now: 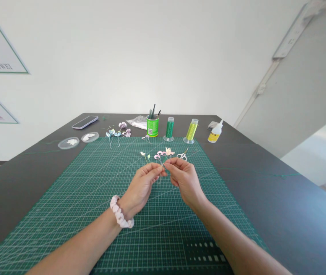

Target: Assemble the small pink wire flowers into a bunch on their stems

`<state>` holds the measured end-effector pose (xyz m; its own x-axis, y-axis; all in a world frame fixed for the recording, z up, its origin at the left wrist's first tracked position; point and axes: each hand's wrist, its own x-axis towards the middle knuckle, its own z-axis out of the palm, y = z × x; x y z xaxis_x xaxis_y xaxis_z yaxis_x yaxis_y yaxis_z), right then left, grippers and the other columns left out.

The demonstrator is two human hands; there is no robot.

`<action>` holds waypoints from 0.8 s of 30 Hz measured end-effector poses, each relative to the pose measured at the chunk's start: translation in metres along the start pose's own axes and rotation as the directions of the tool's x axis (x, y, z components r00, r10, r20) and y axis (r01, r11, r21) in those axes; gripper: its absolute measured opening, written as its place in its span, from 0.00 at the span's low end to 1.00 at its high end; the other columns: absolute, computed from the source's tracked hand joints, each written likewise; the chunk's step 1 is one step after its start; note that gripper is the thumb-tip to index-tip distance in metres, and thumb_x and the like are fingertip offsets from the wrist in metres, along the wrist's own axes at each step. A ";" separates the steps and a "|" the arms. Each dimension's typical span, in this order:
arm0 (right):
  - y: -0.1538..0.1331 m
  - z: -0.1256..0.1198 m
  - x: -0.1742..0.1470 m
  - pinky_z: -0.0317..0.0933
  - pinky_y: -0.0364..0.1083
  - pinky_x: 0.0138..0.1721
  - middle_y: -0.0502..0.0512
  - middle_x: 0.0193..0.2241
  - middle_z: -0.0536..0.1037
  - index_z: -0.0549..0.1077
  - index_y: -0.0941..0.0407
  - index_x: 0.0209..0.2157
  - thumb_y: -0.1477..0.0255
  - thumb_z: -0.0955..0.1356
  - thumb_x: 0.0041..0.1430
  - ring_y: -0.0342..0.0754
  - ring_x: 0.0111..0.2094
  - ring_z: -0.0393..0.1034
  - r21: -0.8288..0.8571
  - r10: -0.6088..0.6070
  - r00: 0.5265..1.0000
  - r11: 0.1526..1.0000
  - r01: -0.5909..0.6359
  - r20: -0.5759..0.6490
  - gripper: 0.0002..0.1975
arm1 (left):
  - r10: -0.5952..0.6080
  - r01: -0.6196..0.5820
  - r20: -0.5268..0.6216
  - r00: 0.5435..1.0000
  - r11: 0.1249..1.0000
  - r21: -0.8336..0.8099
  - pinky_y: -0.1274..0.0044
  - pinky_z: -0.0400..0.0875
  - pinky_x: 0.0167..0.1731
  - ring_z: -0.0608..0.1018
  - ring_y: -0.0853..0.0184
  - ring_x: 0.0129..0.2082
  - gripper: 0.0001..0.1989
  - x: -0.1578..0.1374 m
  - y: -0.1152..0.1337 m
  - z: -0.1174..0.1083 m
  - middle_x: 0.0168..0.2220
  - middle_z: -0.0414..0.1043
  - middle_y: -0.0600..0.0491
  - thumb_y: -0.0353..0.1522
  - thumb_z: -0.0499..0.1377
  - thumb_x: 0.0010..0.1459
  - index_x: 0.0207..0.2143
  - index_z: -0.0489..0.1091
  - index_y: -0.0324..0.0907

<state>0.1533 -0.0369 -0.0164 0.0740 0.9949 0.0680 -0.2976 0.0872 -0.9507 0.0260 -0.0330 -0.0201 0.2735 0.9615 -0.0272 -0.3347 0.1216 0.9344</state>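
My left hand [144, 183], with a pale scrunchie [119, 214] on its wrist, is closed in a pinch on the thin stems of a small artificial flower spray [164, 152]. Pink looped blossoms and a peach flower top the spray, just above my fingertips. Close against it, my right hand [184, 177] pinches at the same stems; what lies between its fingertips is too small to make out. White-handled scissors [182, 156] lie just beyond the right hand. Left of the spray, a small white bud and a green leaf on stems [145, 155] rest on the green cutting mat [94, 198].
Behind the mat stand a green tin of tools [153, 126], a dark green thread spool [169, 130], a yellow-green spool [191, 131] and a glue bottle [214, 133]. Leftward are blue and purple wire flowers [117, 133], two shallow dishes [68, 143] and a phone [85, 122].
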 end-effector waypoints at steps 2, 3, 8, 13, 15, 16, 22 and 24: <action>0.000 0.000 0.000 0.40 0.39 0.13 0.44 0.15 0.67 0.73 0.57 0.23 0.63 0.76 0.42 0.35 0.13 0.47 0.001 0.000 1.000 1.000 0.000 -0.003 0.13 | -0.005 0.006 0.012 1.000 1.000 -0.012 0.73 0.62 0.41 0.70 0.68 0.32 0.07 0.000 0.000 0.000 0.27 0.72 0.54 0.35 0.64 0.50 0.25 0.73 0.41; -0.001 0.000 -0.001 0.40 0.39 0.13 0.44 0.15 0.67 0.73 0.57 0.23 0.63 0.76 0.42 0.35 0.13 0.47 0.002 0.000 1.000 1.000 0.000 -0.005 0.13 | -0.009 0.009 0.015 1.000 1.000 -0.018 0.73 0.62 0.41 0.70 0.68 0.32 0.07 0.000 0.001 0.000 0.27 0.72 0.54 0.35 0.64 0.50 0.25 0.73 0.41; -0.001 0.000 -0.001 0.40 0.40 0.13 0.44 0.15 0.66 0.73 0.57 0.23 0.63 0.75 0.43 0.35 0.13 0.47 0.007 0.000 1.000 1.000 0.000 0.000 0.13 | -0.028 0.029 0.022 0.999 0.999 -0.029 0.73 0.62 0.41 0.70 0.69 0.32 0.07 -0.001 0.002 0.000 0.26 0.71 0.54 0.34 0.63 0.51 0.24 0.73 0.41; -0.001 0.001 -0.001 0.39 0.39 0.13 0.44 0.15 0.67 0.73 0.57 0.22 0.63 0.75 0.42 0.35 0.13 0.47 0.011 0.010 1.000 1.000 -0.010 -0.001 0.13 | -0.046 0.047 0.029 0.999 0.998 -0.049 0.74 0.63 0.41 0.70 0.69 0.32 0.07 -0.001 0.002 0.000 0.26 0.71 0.54 0.34 0.64 0.51 0.24 0.73 0.40; -0.001 0.001 -0.001 0.39 0.39 0.13 0.44 0.15 0.67 0.73 0.57 0.23 0.63 0.75 0.42 0.35 0.13 0.47 0.007 0.007 1.000 1.000 -0.007 0.000 0.13 | -0.047 0.048 0.033 0.998 0.997 -0.053 0.74 0.63 0.40 0.70 0.69 0.31 0.07 -0.001 0.002 0.001 0.26 0.71 0.54 0.34 0.64 0.51 0.24 0.73 0.40; -0.001 0.001 -0.001 0.39 0.39 0.13 0.44 0.15 0.67 0.73 0.57 0.23 0.63 0.75 0.43 0.35 0.13 0.47 0.004 0.005 1.000 1.000 -0.005 0.001 0.13 | -0.047 0.049 0.036 0.998 0.997 -0.054 0.74 0.63 0.40 0.70 0.69 0.31 0.07 -0.001 0.002 0.001 0.26 0.71 0.54 0.34 0.64 0.51 0.24 0.73 0.40; -0.002 0.000 -0.001 0.39 0.39 0.13 0.44 0.15 0.67 0.73 0.57 0.23 0.64 0.75 0.43 0.35 0.13 0.47 0.002 0.010 1.000 1.000 -0.010 0.003 0.12 | -0.057 0.060 0.044 0.997 0.996 -0.070 0.75 0.62 0.41 0.70 0.69 0.32 0.08 -0.001 0.002 0.001 0.26 0.71 0.54 0.34 0.65 0.50 0.23 0.73 0.40; -0.002 0.001 -0.001 0.39 0.39 0.13 0.44 0.15 0.67 0.73 0.57 0.23 0.64 0.74 0.43 0.34 0.13 0.47 0.005 0.005 1.000 1.000 -0.005 0.003 0.12 | -0.056 0.059 0.047 0.997 0.996 -0.071 0.75 0.62 0.40 0.70 0.69 0.31 0.08 -0.001 0.001 0.001 0.26 0.71 0.54 0.35 0.65 0.50 0.23 0.73 0.40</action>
<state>0.1531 -0.0383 -0.0146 0.0695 0.9955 0.0642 -0.3030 0.0823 -0.9494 0.0259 -0.0338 -0.0184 0.3334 0.9407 -0.0629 -0.3814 0.1956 0.9035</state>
